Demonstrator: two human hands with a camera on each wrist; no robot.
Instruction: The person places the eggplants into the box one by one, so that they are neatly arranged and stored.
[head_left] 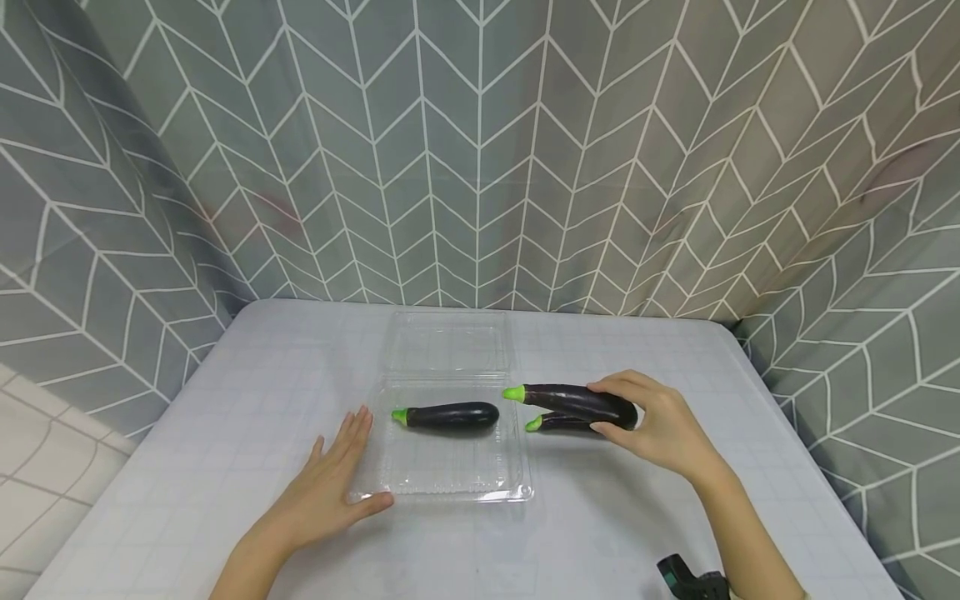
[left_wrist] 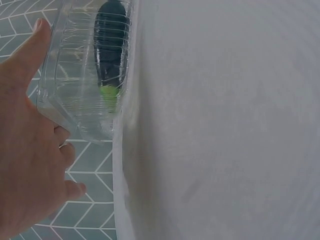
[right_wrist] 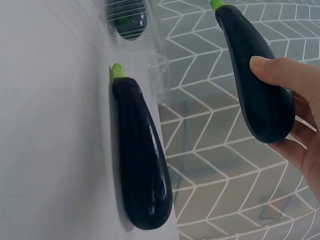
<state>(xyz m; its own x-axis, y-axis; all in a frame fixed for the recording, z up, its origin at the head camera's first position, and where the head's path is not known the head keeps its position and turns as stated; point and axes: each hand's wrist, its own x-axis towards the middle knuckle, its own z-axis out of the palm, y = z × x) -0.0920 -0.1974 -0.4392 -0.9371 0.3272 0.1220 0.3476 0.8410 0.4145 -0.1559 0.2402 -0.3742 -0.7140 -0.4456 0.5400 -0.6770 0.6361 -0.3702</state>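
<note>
A dark purple eggplant with a green stem [head_left: 581, 402] is gripped near its thick end by my right hand [head_left: 660, 421], raised off the table in the right wrist view. Below it, a second eggplant [right_wrist: 141, 155] lies on the table, partly hidden from the head camera. Inside the clear plastic clamshell container [head_left: 450, 479] lies another eggplant [head_left: 453, 415], its stem pointing left. My left hand [head_left: 322, 487] has its fingers spread beside the container's left edge, the thumb near the front left corner. It holds nothing.
The container's lid [head_left: 450, 343] is folded back toward the far edge of the white table [head_left: 600, 533]. A patterned grey curtain [head_left: 480, 167] surrounds the table's back and sides. A black device [head_left: 693, 579] sits by the right forearm.
</note>
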